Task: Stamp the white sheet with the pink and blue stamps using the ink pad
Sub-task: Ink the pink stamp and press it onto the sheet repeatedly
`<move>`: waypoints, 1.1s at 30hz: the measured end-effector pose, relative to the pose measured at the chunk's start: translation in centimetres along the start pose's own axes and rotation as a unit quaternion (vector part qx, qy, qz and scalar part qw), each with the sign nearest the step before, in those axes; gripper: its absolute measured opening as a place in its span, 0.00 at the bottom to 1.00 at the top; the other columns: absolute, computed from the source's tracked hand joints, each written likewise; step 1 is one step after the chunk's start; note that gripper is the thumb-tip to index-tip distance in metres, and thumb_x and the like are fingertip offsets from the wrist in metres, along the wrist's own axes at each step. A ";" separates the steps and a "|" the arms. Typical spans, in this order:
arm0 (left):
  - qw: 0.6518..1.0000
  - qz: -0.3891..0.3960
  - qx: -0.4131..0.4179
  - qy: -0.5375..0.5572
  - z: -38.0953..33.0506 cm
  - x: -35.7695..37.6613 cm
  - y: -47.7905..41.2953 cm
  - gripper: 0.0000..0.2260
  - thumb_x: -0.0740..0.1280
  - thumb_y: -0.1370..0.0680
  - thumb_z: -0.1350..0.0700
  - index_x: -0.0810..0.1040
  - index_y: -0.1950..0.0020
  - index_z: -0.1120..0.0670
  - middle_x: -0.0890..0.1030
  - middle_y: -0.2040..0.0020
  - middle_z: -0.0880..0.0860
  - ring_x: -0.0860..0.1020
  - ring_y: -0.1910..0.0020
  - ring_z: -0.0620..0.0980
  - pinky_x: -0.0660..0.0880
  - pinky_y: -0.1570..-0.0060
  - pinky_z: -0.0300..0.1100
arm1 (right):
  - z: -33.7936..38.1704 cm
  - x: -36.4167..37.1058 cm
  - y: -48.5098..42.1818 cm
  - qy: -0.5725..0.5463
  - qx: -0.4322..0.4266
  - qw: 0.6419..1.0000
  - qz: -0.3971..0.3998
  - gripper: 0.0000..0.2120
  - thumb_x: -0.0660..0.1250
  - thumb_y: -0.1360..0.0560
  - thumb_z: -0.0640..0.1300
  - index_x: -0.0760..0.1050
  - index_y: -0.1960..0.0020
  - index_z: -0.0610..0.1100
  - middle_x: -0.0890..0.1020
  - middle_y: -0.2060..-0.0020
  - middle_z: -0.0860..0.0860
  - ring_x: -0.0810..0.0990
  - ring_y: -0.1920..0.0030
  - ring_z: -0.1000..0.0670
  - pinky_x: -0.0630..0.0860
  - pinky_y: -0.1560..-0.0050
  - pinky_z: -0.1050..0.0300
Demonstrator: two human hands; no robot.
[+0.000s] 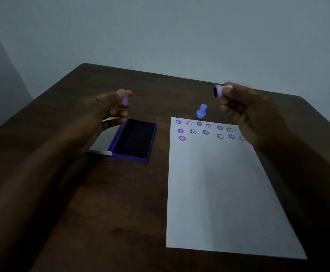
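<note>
My right hand [244, 108] holds the pink stamp [219, 90] on its side in the air, its dark inked face turned left, above the far right of the white sheet [215, 185]. My left hand [103, 112] pinches a small pink cap [124, 100] above the open ink pad [134, 139]. The blue stamp [201, 111] stands upright on the table just beyond the sheet's top edge. Several purple smiley and flower prints fill the sheet's top rows.
The dark wooden table [109, 203] carries everything. The ink pad's metal lid [105, 142] lies flat, open to the left, under my left hand. A pale wall stands behind the table's far edge.
</note>
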State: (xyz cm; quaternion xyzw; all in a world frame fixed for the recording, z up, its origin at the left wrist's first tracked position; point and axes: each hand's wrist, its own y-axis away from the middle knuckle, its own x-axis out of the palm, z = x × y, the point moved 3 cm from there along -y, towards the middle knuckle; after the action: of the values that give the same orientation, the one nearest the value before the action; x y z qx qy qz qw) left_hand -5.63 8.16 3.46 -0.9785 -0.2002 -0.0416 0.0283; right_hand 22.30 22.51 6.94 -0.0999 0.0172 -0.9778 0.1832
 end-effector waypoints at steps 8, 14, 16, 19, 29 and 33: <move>0.999 0.032 -0.036 0.022 0.0 0.9 0.9 0.15 0.73 0.35 0.48 0.86 0.49 0.46 0.87 0.51 0.49 0.84 0.55 0.45 0.81 0.57 0.36 | -3.3 1.0 1.3 -0.135 0.189 0.973 0.005 0.15 0.71 0.31 0.37 0.81 0.44 0.36 0.87 0.55 0.44 0.86 0.61 0.52 0.82 0.60 0.62; 0.993 0.064 -0.048 0.083 -0.4 2.8 1.8 0.18 0.71 0.34 0.60 0.82 0.44 0.51 0.87 0.49 0.51 0.86 0.53 0.46 0.82 0.57 0.36 | -2.7 3.7 1.9 -0.161 0.202 0.965 0.042 0.15 0.70 0.28 0.34 0.80 0.42 0.35 0.86 0.53 0.41 0.86 0.60 0.50 0.83 0.60 0.59; 0.992 0.071 -0.041 0.097 -0.5 3.6 2.0 0.19 0.71 0.35 0.62 0.82 0.45 0.53 0.88 0.51 0.51 0.86 0.54 0.46 0.82 0.56 0.37 | -2.4 4.7 2.1 -0.168 0.203 0.963 0.063 0.15 0.69 0.27 0.34 0.79 0.41 0.36 0.86 0.51 0.40 0.86 0.59 0.49 0.83 0.59 0.59; 0.992 0.077 -0.035 0.097 -0.5 4.2 2.3 0.19 0.73 0.36 0.62 0.83 0.46 0.53 0.88 0.51 0.52 0.86 0.55 0.46 0.82 0.58 0.37 | -2.3 6.1 2.5 -0.172 0.203 0.960 0.088 0.14 0.68 0.27 0.34 0.79 0.41 0.35 0.85 0.51 0.40 0.86 0.58 0.48 0.84 0.56 0.57; 0.997 0.049 -0.020 0.047 -0.2 3.8 2.1 0.20 0.77 0.41 0.56 0.86 0.48 0.49 0.87 0.48 0.52 0.85 0.48 0.50 0.81 0.50 0.43 | -2.3 8.0 3.2 -0.016 0.092 0.985 0.146 0.15 0.72 0.33 0.38 0.82 0.47 0.41 0.86 0.50 0.43 0.85 0.51 0.47 0.82 0.48 0.56; 0.997 0.059 -0.012 0.050 -0.3 3.9 2.3 0.21 0.77 0.40 0.57 0.85 0.48 0.50 0.87 0.48 0.54 0.85 0.47 0.51 0.81 0.49 0.43 | -2.4 8.2 3.3 -0.010 0.089 0.985 0.148 0.14 0.71 0.32 0.36 0.82 0.47 0.41 0.86 0.50 0.43 0.86 0.51 0.47 0.82 0.49 0.57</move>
State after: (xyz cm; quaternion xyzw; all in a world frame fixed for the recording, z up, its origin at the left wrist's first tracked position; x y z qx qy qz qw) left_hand -1.18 7.59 4.01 -0.9854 -0.1404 -0.0914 0.0288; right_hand 15.50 16.45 5.94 -0.0897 -0.0574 -0.9364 0.3344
